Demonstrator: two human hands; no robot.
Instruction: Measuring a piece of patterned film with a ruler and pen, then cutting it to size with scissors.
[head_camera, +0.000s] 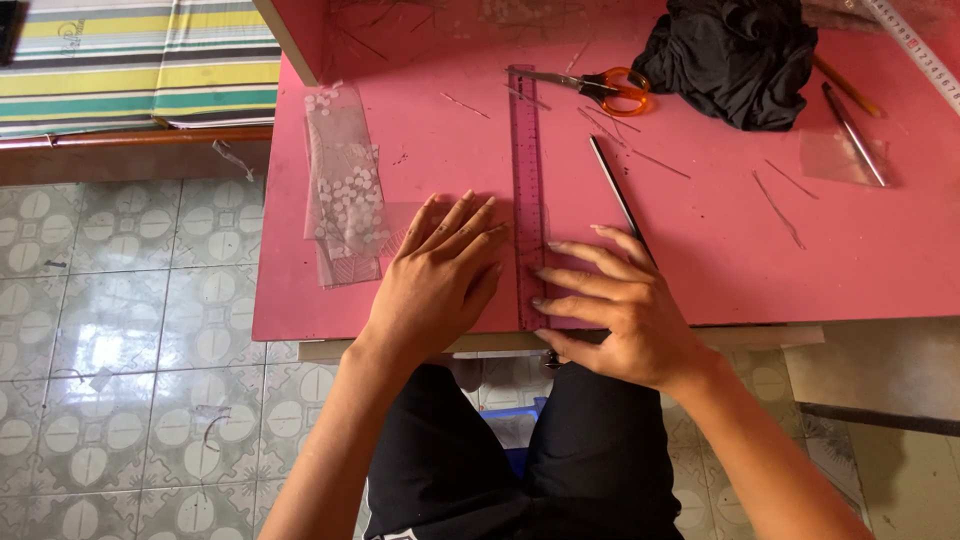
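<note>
**Two hands pressing by a see-through ruler**

The left hand (440, 275) is lying flat on the pink table (720, 240), palm down. Its fingers are stretched out and a little spread, pointing toward 1 o'clock. The fingertips are touching the left edge of the long see-through ruler (527, 160). A clear plastic sheet (400, 228), hard to see, is lying partly under this hand.

The right hand (625, 315) is sitting at 3 o'clock from the ruler. Its fingers are spread and pointing toward 9 o'clock, and the tips are pressing on the ruler's lower part. The thumb is hooking around the table's near edge. Neither hand is pinching anything.

The ruler is lying straight — from 12 o'clock to 6 o'clock — down to the table's near edge, between the two hands.

A thin dark stick (618, 195) is poking out from behind the right hand toward 11 o'clock. At 10 o'clock from the left hand, clear bags with white dots (343, 185) are lying in a pile. Far off at 1 o'clock, orange-handled scissors (600, 88) are lying near a black cloth (735, 60).
</note>
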